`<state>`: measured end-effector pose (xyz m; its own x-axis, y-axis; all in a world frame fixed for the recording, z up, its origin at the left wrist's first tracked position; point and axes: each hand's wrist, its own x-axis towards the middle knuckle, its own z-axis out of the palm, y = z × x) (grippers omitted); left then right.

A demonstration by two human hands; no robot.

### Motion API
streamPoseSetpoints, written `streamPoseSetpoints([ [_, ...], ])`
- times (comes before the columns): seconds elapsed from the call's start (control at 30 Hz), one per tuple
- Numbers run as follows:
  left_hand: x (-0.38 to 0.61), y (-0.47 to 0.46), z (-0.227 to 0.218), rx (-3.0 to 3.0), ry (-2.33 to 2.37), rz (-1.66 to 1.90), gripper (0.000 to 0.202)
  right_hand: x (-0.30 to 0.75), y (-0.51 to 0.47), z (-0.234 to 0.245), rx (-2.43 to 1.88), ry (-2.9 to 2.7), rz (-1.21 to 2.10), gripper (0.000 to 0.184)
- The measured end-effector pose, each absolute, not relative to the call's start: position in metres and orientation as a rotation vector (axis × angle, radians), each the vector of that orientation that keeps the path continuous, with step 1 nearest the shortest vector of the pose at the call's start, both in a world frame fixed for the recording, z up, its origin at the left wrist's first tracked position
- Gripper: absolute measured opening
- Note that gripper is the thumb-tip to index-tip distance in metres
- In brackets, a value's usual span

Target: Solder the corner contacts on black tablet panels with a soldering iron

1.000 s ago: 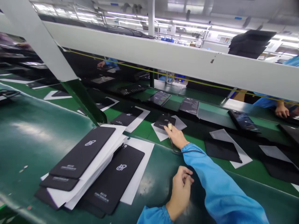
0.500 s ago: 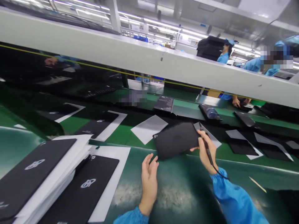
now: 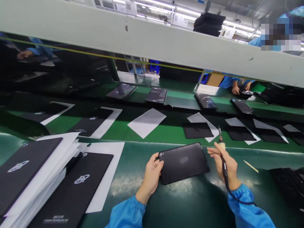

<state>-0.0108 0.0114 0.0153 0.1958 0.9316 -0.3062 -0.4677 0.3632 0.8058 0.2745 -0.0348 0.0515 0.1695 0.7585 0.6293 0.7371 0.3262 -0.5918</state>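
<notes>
My left hand [image 3: 152, 174] grips the left end of a black tablet back cover [image 3: 184, 163], thumb on top. A small camera cutout shows at the cover's upper left corner, and it is tilted above the green bench. Just off the cover's right end, my right hand [image 3: 224, 164] holds a soldering iron [image 3: 222, 142], its metal tip pointing up and away and its cable running back over the wrist. My right fingers are apart from the cover. Beyond lie another black cover [image 3: 198, 130] and a white sheet [image 3: 147, 123] on the green belt [image 3: 118, 134].
At left, a stack of black panels with white sheets [image 3: 35, 171] stands beside a logo panel [image 3: 80, 186]. A thin wooden stick [image 3: 250, 166] lies at right, near dark items [image 3: 287, 186]. A white beam [image 3: 152, 38] crosses above several devices [image 3: 156, 95]. A co-worker's hands [image 3: 239, 88] are at far right.
The black cover has come nearer over the bench. My left hand has taken hold of it, and my right hand has let go and moved right, still with the soldering iron. The view tilted down.
</notes>
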Motion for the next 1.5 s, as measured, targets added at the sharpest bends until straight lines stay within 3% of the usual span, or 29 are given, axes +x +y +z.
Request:
streamPoseSetpoints([
  [0.2, -0.003, 0.003, 0.013, 0.742, 0.888, 1.029, 0.039, 0.261, -0.053, 0.059, -1.235, -1.523, 0.371, 0.051],
  [0.33, -0.002, 0.001, 0.013, 0.734, 0.877, 1.033, 0.037, 0.227, -0.049, 0.051, -1.127, -1.187, 0.776, 0.034],
  [0.47, -0.002, 0.001, 0.014, 0.704, 0.91, 1.033, 0.036, 0.206, -0.046, 0.041, -1.098, -1.02, 0.957, 0.017],
  [0.8, -0.003, 0.001, 0.007, 0.703, 0.902, 1.022, 0.029, 0.203, -0.047, 0.055, -1.113, -1.733, 0.662, 0.023],
  [1.5, -0.004, 0.0, 0.011, 0.725, 0.946, 1.007, 0.03, 0.202, -0.036, 0.058, -1.131, -1.821, 0.76, 0.018],
])
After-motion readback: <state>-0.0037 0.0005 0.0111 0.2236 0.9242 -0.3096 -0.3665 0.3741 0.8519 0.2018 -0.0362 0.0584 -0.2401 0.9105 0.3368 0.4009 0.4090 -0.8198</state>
